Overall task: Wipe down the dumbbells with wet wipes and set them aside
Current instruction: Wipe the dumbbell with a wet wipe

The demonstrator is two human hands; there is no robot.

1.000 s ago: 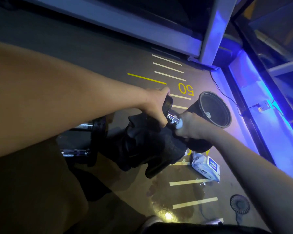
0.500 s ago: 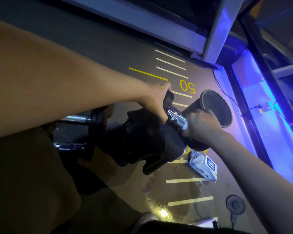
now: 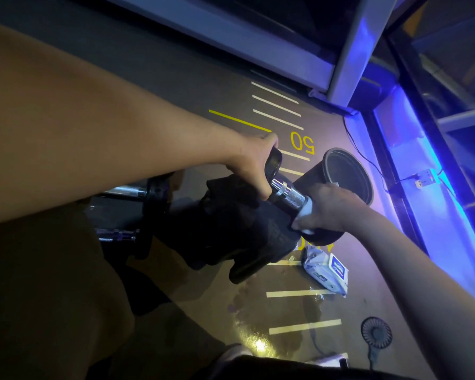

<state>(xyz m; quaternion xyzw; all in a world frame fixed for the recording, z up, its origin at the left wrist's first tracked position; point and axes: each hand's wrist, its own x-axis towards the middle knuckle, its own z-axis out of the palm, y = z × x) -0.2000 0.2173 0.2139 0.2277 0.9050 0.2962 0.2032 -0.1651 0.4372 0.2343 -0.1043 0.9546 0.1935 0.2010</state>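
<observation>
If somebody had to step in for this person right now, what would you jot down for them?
Left hand: grips the upper black plate of the dumbbell that is held up off the floor.
Right hand: holds a white wet wipe wrapped round the chrome handle.
Two more dumbbells lie on the floor to the left, only partly in view.
The wipes pack lies on the floor below the hands; a black bin stands behind them.
Done: cannot tell how many are clean.
Left: finish this handle, set the dumbbell aside, check the others.
</observation>
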